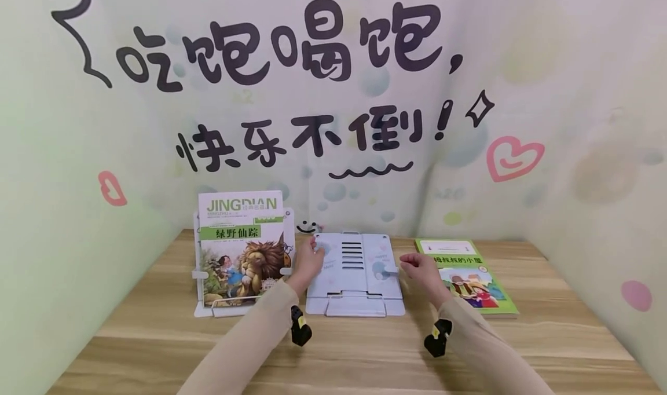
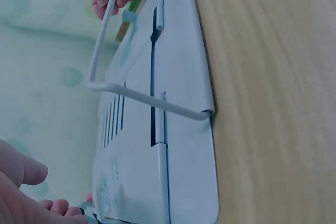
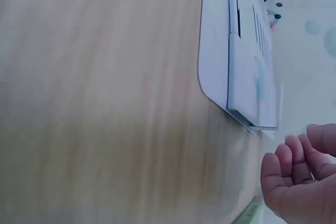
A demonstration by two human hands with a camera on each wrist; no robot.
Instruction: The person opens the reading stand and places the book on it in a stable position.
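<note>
A pale blue book stand [image 1: 359, 273] with slots in its back plate leans back on the table, a white wire bracket [image 2: 131, 95] jutting from its front. My left hand [image 1: 311, 262] is at the stand's left edge. In the left wrist view its thumb [image 2: 23, 166] is spread away from the fingers, whose tips are beside the edge. My right hand [image 1: 424, 273] is just off the stand's right side, near a small clip [image 1: 394, 271] sticking out there. Its fingers [image 3: 283, 158] curve loosely with nothing between them.
To the left, a second stand [image 1: 200, 309] holds an upright book [image 1: 242, 250] with a lion on its cover. A green-edged book [image 1: 471, 262] lies flat at the right, partly behind my right hand. A printed curtain [image 1: 333, 204] hangs behind the wooden table [image 1: 359, 354].
</note>
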